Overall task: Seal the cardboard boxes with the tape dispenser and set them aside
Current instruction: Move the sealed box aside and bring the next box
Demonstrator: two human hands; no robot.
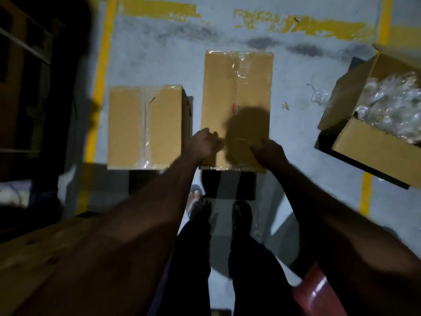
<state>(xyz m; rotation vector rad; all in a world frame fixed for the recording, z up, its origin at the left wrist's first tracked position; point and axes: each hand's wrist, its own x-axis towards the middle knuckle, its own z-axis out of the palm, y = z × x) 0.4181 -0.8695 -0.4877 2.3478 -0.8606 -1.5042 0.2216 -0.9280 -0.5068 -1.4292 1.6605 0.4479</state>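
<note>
Grey concrete floor (159, 65), stained; worn yellow painted lines (100, 87); dark shelving (22, 65) at left; dim light.

I am wearing the single wide-angle camera on my head, and it is looking forward and steeply down along my bare forearms at the grey concrete floor (296, 133). My left hand (204, 144) and right hand (268, 153) are sitting near mid-frame, close below the lens. The closed brown cardboard box (237, 87) is lying straight ahead; the open brown cardboard box (364, 142) is being cut off by the right edge.
</note>
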